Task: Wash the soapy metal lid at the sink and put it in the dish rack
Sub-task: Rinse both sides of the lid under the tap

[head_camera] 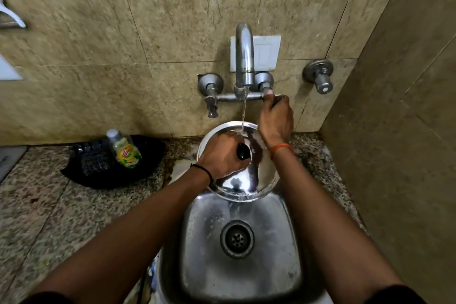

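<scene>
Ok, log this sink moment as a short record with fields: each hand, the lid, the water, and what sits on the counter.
left hand: grip closed on the black knob of the metal lid
right hand: on the tap's right valve handle
lid: held tilted over the sink, under the spout
water: thin stream running onto the lid
counter: dish soap bottle in a black tray, left of the sink
dish rack: not in view

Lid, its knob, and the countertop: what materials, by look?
Lid: polished metal, likely stainless steel; mirror reflections. Knob: glossy black, probably plastic, in the left hand. Countertop: speckled stone, granite-like.
</scene>
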